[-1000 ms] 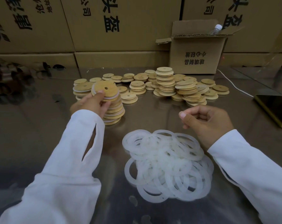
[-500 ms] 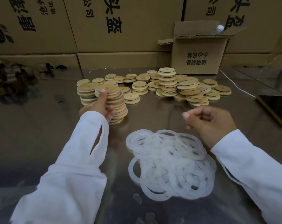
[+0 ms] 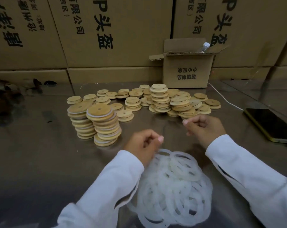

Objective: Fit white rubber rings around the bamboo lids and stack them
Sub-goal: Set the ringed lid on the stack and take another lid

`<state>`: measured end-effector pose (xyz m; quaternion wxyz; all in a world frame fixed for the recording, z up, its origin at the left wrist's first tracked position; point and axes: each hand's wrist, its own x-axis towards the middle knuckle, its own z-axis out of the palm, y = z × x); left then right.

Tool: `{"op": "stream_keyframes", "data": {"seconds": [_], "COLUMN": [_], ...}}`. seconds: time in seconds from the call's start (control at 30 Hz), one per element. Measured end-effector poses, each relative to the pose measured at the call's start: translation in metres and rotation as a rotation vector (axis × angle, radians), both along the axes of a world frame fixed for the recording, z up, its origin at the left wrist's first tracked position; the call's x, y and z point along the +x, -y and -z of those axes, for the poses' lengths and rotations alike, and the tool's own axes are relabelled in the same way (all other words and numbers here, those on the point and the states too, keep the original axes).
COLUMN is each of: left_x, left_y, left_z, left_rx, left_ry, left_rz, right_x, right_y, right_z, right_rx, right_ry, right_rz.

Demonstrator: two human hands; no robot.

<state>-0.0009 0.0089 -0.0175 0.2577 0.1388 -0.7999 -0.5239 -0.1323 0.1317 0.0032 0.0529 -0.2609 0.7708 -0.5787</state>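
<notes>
A loose pile of white rubber rings (image 3: pixel 174 183) lies on the shiny metal table (image 3: pixel 40 153) in front of me. My left hand (image 3: pixel 144 145) hovers at the pile's far left edge with its fingers curled; I see nothing in it. My right hand (image 3: pixel 203 127) rests just beyond the pile, fingers curled in, also holding nothing. Left of my hands stands a leaning stack of ringed bamboo lids (image 3: pixel 104 124), with a second stack (image 3: pixel 81 122) close behind it. Bare bamboo lids (image 3: pixel 160 97) lie in low stacks and singly further back.
A small open carton (image 3: pixel 187 69) with a plastic bottle (image 3: pixel 204 46) in it stands behind the lids, against a wall of big cartons. A dark phone (image 3: pixel 269 124) on a white cable (image 3: pixel 225 99) lies at the right. Dark clutter (image 3: pixel 4 99) sits far left.
My left hand has let go of the ringed lid on top of the stack and moved right and back to the ring pile. The right hand has hardly moved.
</notes>
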Motion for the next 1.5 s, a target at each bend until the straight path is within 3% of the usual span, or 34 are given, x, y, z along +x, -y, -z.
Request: {"op": "stream_keyframes", "data": {"seconds": [0.37, 0.53, 0.87, 1.03, 1.17, 1.3, 1.5], "left_x": [-0.010, -0.009, -0.008, -0.008, -0.007, -0.002, 0.009], "left_y": [0.007, 0.008, 0.008, 0.007, 0.006, 0.007, 0.001], "left_z": [0.018, 0.016, 0.013, 0.007, -0.002, -0.015, -0.007], "left_rx": [-0.162, -0.197, -0.153, 0.010, 0.297, 0.594, 0.436], "left_ry": [0.136, 0.140, 0.129, 0.072, -0.033, -0.060, -0.120], "left_rz": [0.036, 0.020, 0.026, -0.035, -0.113, 0.002, 0.029], "right_x": [-0.094, -0.105, -0.100, -0.062, -0.007, 0.035, 0.044], "right_y": [0.085, 0.096, 0.082, 0.061, 0.026, 0.001, -0.005], "right_z": [-0.027, -0.014, -0.007, -0.025, -0.035, -0.017, 0.007], "right_rx": [0.246, 0.260, 0.260, 0.084, -0.062, -0.087, -0.071], "right_ry": [0.022, 0.098, -0.068, -0.201, -0.337, -0.418, -0.439], "right_rz": [0.267, 0.269, 0.313, 0.171, -0.052, -0.275, -0.332]}}
